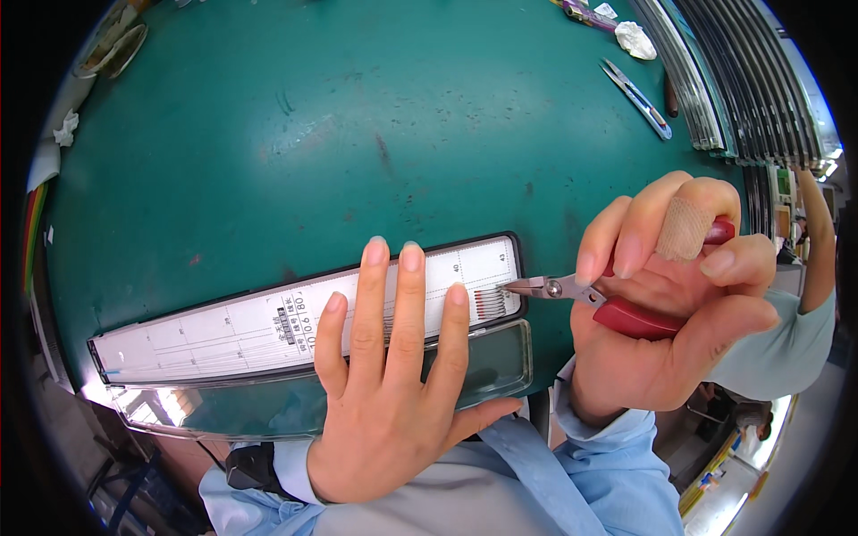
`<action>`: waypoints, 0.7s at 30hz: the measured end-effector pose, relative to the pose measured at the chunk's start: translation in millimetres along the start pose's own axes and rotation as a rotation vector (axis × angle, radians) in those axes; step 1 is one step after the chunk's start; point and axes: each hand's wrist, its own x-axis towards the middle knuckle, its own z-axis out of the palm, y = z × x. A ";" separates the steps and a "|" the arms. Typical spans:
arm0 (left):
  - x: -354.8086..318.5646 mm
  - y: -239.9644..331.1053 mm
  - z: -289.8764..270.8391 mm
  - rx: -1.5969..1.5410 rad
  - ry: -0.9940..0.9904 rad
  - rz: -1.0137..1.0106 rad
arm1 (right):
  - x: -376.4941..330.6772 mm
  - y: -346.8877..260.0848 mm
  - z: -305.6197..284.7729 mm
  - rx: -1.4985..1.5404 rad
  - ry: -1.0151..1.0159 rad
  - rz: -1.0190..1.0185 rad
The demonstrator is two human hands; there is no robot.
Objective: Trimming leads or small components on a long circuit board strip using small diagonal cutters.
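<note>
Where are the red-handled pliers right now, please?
In the head view, the red-handled pliers sit right of centre in the right hand, tips at the right end of the white ruled tray.

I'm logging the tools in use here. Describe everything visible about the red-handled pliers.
The pliers are small, with glossy red handles, a bare metal pivot and slim pointed metal jaws. They lie nearly level, tips pointing left. The right hand grips the handles; one finger wears a tan bandage. The tips meet the thin wires at the right end of the long white jig, above the green mat.
</note>
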 end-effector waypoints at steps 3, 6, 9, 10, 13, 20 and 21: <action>-0.5 0.0 0.0 -0.001 0.001 0.000 | -0.4 1.1 0.7 0.003 -0.015 -0.004; 0.0 1.0 -0.2 -0.004 0.003 -0.004 | 0.3 0.6 1.8 -0.009 -0.022 -0.019; -0.7 0.0 0.3 -0.002 0.002 -0.008 | -0.9 1.2 2.3 -0.008 -0.013 -0.012; -0.5 0.1 0.0 0.001 0.002 -0.005 | -1.0 -0.2 2.2 -0.009 -0.014 -0.014; -0.4 0.7 0.9 0.000 0.004 -0.002 | -2.3 -4.1 1.4 -0.062 -0.013 -0.009; -1.9 1.0 2.0 0.005 0.003 -0.007 | -5.7 -3.7 2.6 -0.087 -0.046 -0.019; -2.0 1.4 1.1 0.003 0.005 -0.004 | -5.4 -5.1 3.1 -0.083 -0.034 -0.035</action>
